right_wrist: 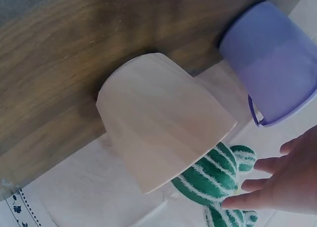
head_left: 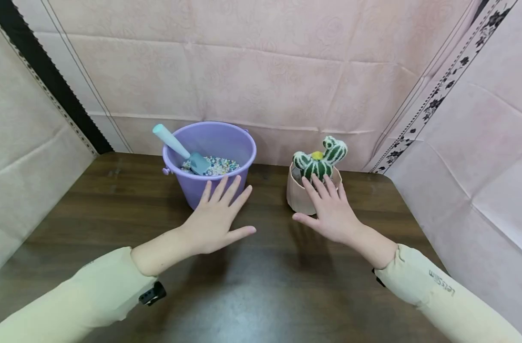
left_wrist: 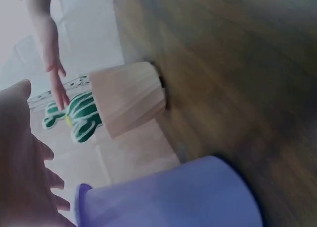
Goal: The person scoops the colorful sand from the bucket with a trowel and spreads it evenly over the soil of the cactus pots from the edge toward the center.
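A purple bucket stands at the back left of the table, with small multicoloured pellets inside. A light blue scoop leans in it, its blade in the pellets. My left hand, fingers spread, is in front of the bucket and holds nothing. To the right, a knitted green-and-white cactus with a yellow top sits in a pale pink pot. My right hand is spread in front of the pot, with nothing held; in the right wrist view its fingertips are near the cactus.
The dark wooden table has a pale patterned cloth hanging behind it. More cloth hangs along the right side, and another sheet along the left. The bucket and the pot stand apart near the back edge.
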Demonstrator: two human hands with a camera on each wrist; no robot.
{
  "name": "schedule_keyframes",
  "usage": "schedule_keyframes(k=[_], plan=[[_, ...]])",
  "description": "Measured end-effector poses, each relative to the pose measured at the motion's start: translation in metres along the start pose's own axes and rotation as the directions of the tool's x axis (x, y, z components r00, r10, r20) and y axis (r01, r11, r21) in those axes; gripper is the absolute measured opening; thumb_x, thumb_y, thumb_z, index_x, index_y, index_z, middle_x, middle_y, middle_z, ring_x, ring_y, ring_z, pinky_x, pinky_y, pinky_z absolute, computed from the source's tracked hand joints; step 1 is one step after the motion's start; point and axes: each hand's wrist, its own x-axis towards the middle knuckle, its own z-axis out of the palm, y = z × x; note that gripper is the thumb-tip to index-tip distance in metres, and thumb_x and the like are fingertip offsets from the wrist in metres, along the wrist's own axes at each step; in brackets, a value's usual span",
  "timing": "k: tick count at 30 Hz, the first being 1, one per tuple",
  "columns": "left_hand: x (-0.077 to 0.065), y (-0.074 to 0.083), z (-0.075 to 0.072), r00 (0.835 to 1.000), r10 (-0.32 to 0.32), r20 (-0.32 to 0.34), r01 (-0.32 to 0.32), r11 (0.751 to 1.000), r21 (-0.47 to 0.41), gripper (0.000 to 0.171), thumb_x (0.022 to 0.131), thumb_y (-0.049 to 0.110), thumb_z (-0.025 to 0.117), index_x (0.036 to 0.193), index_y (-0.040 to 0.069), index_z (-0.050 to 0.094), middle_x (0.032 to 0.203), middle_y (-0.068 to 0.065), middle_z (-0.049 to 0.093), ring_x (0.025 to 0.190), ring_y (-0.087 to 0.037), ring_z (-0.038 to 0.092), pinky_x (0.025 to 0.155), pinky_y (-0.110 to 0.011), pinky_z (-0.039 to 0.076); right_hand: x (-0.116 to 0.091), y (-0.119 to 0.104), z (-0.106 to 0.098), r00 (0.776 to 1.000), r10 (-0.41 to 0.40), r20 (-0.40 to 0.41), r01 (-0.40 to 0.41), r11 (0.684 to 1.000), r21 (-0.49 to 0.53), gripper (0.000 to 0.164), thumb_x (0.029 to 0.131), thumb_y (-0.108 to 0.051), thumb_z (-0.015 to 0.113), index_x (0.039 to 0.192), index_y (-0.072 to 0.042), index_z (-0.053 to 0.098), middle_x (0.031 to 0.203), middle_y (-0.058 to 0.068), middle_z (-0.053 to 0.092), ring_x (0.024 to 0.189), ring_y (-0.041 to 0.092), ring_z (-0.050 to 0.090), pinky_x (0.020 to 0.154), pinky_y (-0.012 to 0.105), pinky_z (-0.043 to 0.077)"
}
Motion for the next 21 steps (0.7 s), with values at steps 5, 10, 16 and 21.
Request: schedule_keyframes(k=[5,10,16,21], plan=[[-0.003,-0.011,-0.013,0.989,-0.013,-0.145,0.011,1.000,-0.014,0.082,0.087,0.059,0.050,0.149,0.012,0.022,0.156,-0.016,0.016,0.143,-0.041,0.007,0.114,-0.063,0.009,0.008,-0.001,-0.007,1.000,0.001,-0.026,0.000,1.000,0.008,0.085,0.087,-0.058,0.053,0.150,-0.011,0.019,0.153,0.018,0.025,0.141,0.041,0.017,0.112,0.064,0.016],[-0.007,-0.039,-0.026,0.916,-0.121,-0.382,0.076,0.988,-0.133,0.074,0.086,0.044,0.060,0.143,0.004,0.034,0.148,-0.021,0.033,0.136,-0.044,0.024,0.112,-0.062,0.019,0.022,-0.006,-0.020,0.996,-0.004,-0.087,0.011,0.997,0.078,0.081,0.088,-0.051,0.055,0.148,-0.009,0.022,0.149,0.018,0.031,0.137,0.038,0.026,0.111,0.061,0.022],[-0.014,-0.080,-0.033,0.787,-0.321,-0.526,0.151,0.928,-0.340,0.070,0.087,0.035,0.061,0.141,-0.001,0.034,0.144,-0.023,0.037,0.132,-0.044,0.029,0.107,-0.063,0.024,0.035,-0.012,-0.030,0.991,0.000,-0.136,0.023,0.986,0.165,0.075,0.089,-0.047,0.057,0.145,-0.006,0.029,0.145,0.016,0.038,0.134,0.036,0.032,0.110,0.056,0.026],[-0.016,-0.110,-0.039,0.771,-0.517,-0.372,0.272,0.796,-0.541,0.079,0.092,0.045,0.051,0.148,0.003,0.016,0.152,-0.023,0.022,0.138,-0.044,0.018,0.109,-0.064,0.021,0.045,-0.018,-0.036,0.992,0.019,-0.121,0.007,0.977,0.213,0.074,0.090,-0.049,0.054,0.145,-0.006,0.029,0.144,0.016,0.039,0.134,0.033,0.034,0.111,0.051,0.029]])
